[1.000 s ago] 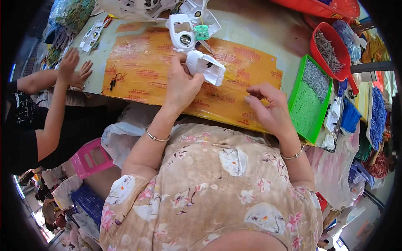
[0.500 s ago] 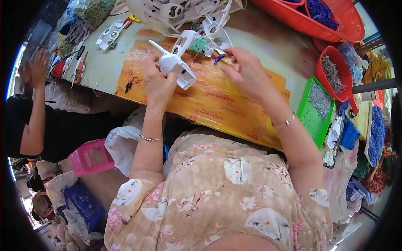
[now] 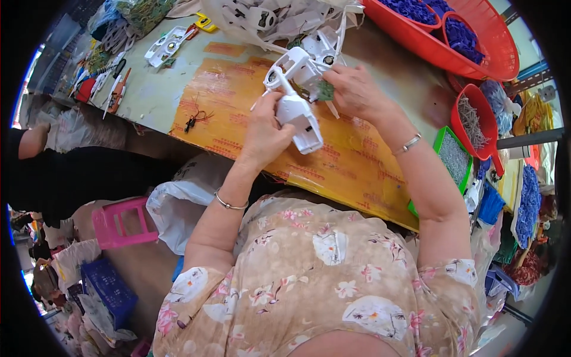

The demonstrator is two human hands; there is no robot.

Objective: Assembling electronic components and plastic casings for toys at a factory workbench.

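My left hand (image 3: 269,132) grips a white plastic housing (image 3: 299,121) with a hollow lower end and a narrow neck. Further up, a white frame-like shell half (image 3: 291,63) lies against the neck. My right hand (image 3: 363,94) is closed at the edge of a small green circuit board (image 3: 326,90), its fingertips bent beside the white shell parts. Just beyond those fingers rests another white shell (image 3: 321,45) with a round dark metallic part in it. My fingers partly hide where the pieces meet.
Yellow taped sheeting (image 3: 357,154) covers the table's near side. Black wires (image 3: 193,121) lie to the left, beyond them screwdrivers (image 3: 118,92) and another shell (image 3: 165,46). A bag of white parts (image 3: 267,21) sits at the back. Red baskets (image 3: 410,38) and a green tray (image 3: 450,156) stand right.
My left hand has carried the housing right, toward my right hand. The circuit board now sits at my right fingers. The other person's raised hands at left have dropped from sight.
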